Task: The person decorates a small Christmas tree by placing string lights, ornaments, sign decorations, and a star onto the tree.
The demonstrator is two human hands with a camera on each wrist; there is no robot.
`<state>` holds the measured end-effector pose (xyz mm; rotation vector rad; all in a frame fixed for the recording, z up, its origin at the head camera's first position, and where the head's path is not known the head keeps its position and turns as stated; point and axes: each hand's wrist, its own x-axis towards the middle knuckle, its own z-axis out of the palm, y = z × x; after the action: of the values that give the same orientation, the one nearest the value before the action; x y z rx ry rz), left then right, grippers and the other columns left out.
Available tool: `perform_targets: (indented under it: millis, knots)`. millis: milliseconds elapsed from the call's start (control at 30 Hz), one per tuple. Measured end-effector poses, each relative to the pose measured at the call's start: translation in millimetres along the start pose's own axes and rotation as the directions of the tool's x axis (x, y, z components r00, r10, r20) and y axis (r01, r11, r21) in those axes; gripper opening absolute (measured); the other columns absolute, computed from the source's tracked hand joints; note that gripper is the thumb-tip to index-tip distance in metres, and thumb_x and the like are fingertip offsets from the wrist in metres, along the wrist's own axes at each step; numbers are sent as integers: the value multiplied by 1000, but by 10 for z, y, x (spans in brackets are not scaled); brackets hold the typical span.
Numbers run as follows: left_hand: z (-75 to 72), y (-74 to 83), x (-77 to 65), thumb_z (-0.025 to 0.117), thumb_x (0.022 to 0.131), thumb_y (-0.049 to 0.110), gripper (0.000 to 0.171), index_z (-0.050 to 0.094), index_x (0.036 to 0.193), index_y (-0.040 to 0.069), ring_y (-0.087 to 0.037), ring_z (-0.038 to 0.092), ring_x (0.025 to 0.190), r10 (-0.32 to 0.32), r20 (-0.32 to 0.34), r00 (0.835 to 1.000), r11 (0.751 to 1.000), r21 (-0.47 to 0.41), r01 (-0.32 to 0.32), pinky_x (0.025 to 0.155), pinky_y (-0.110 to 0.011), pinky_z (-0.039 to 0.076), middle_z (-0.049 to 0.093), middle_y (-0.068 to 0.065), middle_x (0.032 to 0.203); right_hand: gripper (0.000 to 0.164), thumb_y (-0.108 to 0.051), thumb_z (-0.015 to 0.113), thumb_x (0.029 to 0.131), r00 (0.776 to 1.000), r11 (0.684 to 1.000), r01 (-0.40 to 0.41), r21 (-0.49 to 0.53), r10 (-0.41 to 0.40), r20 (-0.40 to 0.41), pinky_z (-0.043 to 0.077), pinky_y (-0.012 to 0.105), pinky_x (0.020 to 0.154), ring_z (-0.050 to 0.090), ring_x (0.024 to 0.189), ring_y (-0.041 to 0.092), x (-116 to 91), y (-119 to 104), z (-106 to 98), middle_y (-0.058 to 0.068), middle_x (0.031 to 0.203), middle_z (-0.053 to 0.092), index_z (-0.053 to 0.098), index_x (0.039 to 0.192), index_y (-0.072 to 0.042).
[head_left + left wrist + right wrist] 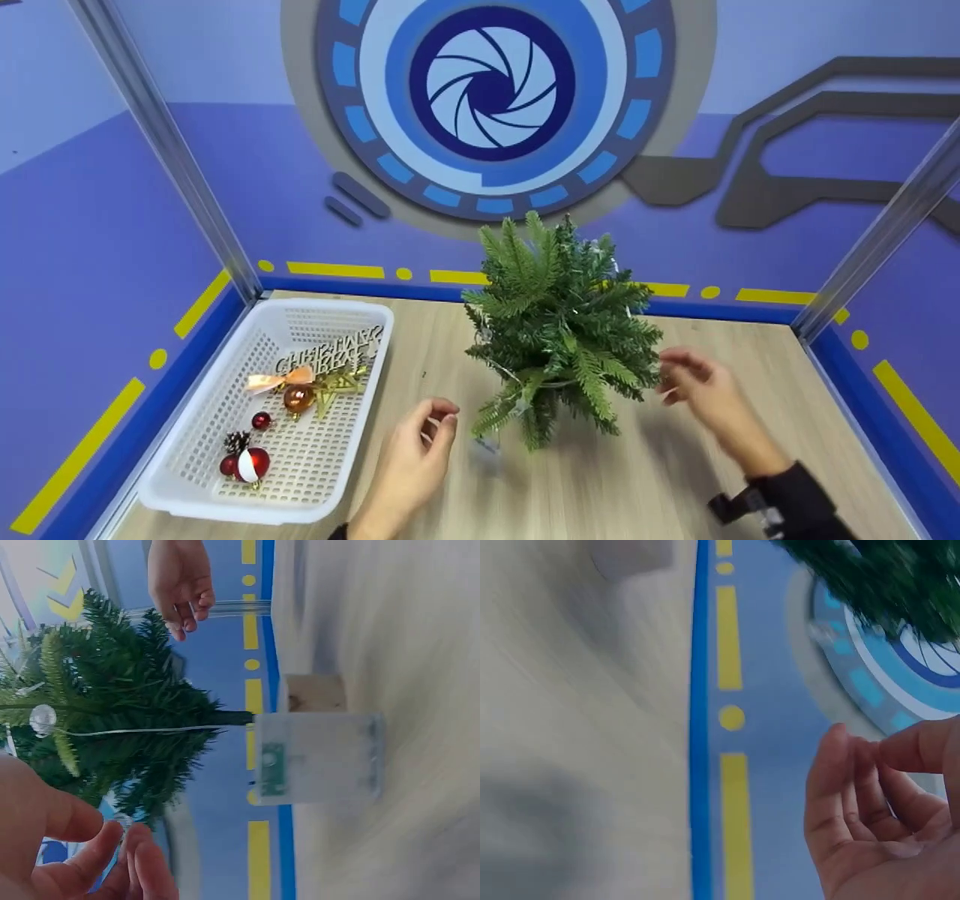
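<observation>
A small artificial Christmas tree (pixel 562 337) stands on the table, with a thin light string (pixel 135 731) among its branches. In the left wrist view a pale wooden base (pixel 319 694) shows beside a translucent battery box (pixel 322 757), which partly hides it. My left hand (pixel 416 450) is just left of the tree, fingers loosely bent, with nothing seen in it. On the other side, my right hand (pixel 701 386) hovers beside the right branches. Its thumb and fingers are loosely bent near each other in the right wrist view, and no object shows between them.
At the left a white basket (pixel 341 487) holds several ornaments: a Christmas lettering piece (pixel 330 356), an orange bow (pixel 281 379), a copper ball (pixel 298 399), a gold star (pixel 341 386), a pine cone (pixel 237 441) and red balls (pixel 261 420). Printed panels enclose the table.
</observation>
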<state>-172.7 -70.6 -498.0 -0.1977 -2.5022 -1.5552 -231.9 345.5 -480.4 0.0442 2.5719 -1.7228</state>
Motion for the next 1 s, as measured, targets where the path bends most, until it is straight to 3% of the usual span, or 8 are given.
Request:
perform_targets:
  millis: [67,267,433,567,767,867,1000]
  knots:
    - [39,-61,-54,63,96,21,9,65,99,29,-6,58,70,-22,-8,1000,1000,-10,21,63,-19,50,65,9,88,40,-17,49,102,999,999,-28,-22,28,28,59,29,81,69,87,19,-62,29,152,10,109,69,47,140,-3]
    - [171,-231,-254,65,95,21,6,65,93,27,-4,56,67,-76,1,997,997,7,76,61,-18,49,63,10,83,25,-14,54,99,993,1000,-9,-3,9,119,60,34,76,68,88,29,-255,90,545,18,103,69,63,118,-1]
    - [238,-277,-386,67,93,24,8,63,88,28,-2,54,65,-127,31,991,991,44,125,59,-17,47,61,10,79,30,-11,57,97,982,998,59,-4,-57,181,60,33,71,69,80,25,-358,158,721,18,95,70,61,123,4]
    - [224,-234,-477,66,94,31,6,62,89,30,-1,53,64,-133,69,989,989,71,129,57,-17,45,60,12,81,27,-14,59,97,964,997,82,7,-81,252,60,34,69,69,77,23,-426,174,781,20,93,70,63,116,5]
    - [75,-95,-568,65,95,34,7,62,89,34,3,51,64,-57,45,997,988,144,50,56,-15,43,60,16,80,25,-26,60,99,953,997,73,9,-73,293,60,37,68,69,77,23,-510,192,739,20,92,69,67,105,-3]
    - [-68,-14,-566,66,95,32,5,63,92,35,4,54,69,27,19,999,983,182,-30,60,-16,47,61,19,83,25,-22,60,99,964,996,92,-11,-86,251,60,34,67,69,77,22,-527,236,673,21,94,69,68,110,-1]
    - [-337,77,-525,69,92,29,9,66,99,34,5,58,83,131,-36,991,956,268,-117,73,-23,52,63,22,92,25,-15,60,98,982,996,80,-35,-73,172,61,32,69,70,78,20,-550,336,558,19,97,70,66,115,2]
